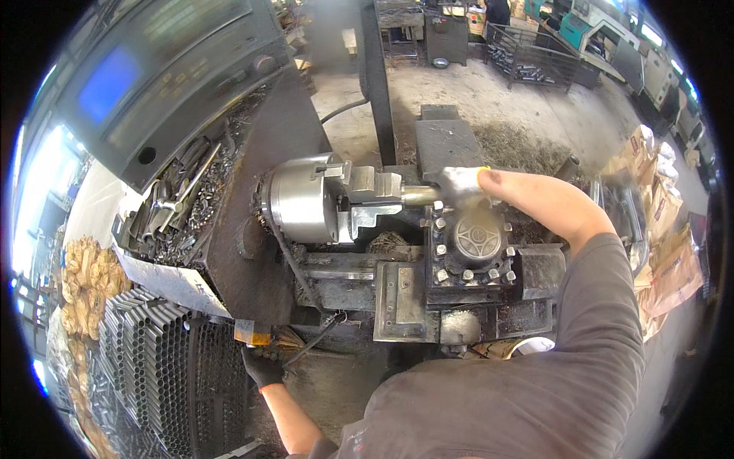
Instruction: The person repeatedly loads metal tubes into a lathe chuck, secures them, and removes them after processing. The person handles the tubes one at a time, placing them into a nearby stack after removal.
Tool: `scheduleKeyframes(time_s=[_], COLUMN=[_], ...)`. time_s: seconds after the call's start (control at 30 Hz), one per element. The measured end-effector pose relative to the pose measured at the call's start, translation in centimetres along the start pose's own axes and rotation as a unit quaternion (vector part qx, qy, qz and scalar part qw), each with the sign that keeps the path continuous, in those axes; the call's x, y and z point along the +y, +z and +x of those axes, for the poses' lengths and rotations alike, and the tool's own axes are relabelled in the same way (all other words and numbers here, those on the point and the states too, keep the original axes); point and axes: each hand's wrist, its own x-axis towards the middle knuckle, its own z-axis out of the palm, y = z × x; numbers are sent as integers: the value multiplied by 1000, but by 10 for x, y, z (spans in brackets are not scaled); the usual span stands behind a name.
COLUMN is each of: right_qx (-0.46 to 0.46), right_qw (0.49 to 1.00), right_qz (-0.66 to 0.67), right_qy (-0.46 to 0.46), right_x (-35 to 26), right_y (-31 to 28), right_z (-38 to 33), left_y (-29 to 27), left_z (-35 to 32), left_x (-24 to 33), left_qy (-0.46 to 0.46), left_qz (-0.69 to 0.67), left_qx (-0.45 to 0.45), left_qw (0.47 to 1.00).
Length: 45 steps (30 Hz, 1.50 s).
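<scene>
From my seat, the landmark is the lathe chuck [300, 200], a bright steel drum left of centre. Out of its jaws, toward the right, sticks a short metal tube [419, 196], brassy-grey and round. My right hand [461, 186], in a pale glove, is closed around the tube's far end, the end away from the chuck, just above the tool post [475, 249] with its ring of bolts.

I judge the tube stiff and fairly light, being hollow, with a smooth, possibly oily skin that could slip in a glove. The free outer end is the only sensible place to hold it; the chuck jaws cover the rest. Its long axis runs level, in line with the chuck's axis, one end pointing into the chuck and the other to the right.

My left hand [264, 367], in a dark glove, is below the chuck and well apart from it, curled around what looks like a brush [264, 335] with an orange handle, beside a stack of dark tubes [164, 359].
</scene>
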Motion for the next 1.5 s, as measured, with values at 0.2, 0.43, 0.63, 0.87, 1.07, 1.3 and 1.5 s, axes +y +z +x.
scheduleKeyframes(time_s=[0.2, 0.43, 0.63, 0.87, 1.07, 1.3, 1.5], right_qx=[-30, 287, 500, 468, 347, 249, 77], right_qw=[979, 957, 838, 813, 795, 818, 849], right_qz=[201, 49, 212, 340, 496, 514, 498], right_qy=[18, 7, -52, -65, -35, -73, -159], right_x=[-89, -151, -190, -206, -186, -167, -214], right_y=[-33, -26, 66, 158, 195, 206, 206], right_z=[50, -70, -223, -254, -273, -247, -191], left_y=[-16, -5, 118, 386, 514, 421, 94], left_z=[27, -15, -84, -108, -67, -85, -93], left_x=[-12, -6, 58, 138, 171, 86, -95], left_qy=[168, 303, 729, 696, 541, 713, 355], left_qz=[174, 324, 387, 566, 720, 568, 722], left_qx=[-1, 127, 39, -46, -16, -69, -235], left_qw=[970, 887, 563, 439, 434, 405, 545])
